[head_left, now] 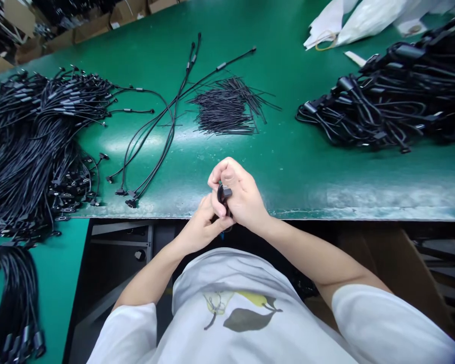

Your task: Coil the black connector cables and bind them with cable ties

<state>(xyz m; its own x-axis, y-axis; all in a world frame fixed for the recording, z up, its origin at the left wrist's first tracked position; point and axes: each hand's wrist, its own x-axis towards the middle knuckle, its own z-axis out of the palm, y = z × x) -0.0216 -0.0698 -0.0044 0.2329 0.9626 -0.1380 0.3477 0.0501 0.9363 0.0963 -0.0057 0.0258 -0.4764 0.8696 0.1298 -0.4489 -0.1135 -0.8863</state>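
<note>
Both of my hands meet at the near edge of the green table (307, 167). My right hand (239, 194) is curled around a coiled black cable (224, 195), whose connector end shows between the fingers. My left hand (201, 225) sits just under it, fingers closed against the same coil. Straight ahead lies a heap of thin black ties (227, 107). A few loose black cables (151, 131) lie stretched out to the left of my hands.
A large pile of loose black cables (34, 146) fills the left side and spills onto a lower green surface (60, 283). Bundled black cables (394, 101) are heaped at the right. White plastic bags (364, 17) lie at the far right; cardboard boxes (91, 25) behind.
</note>
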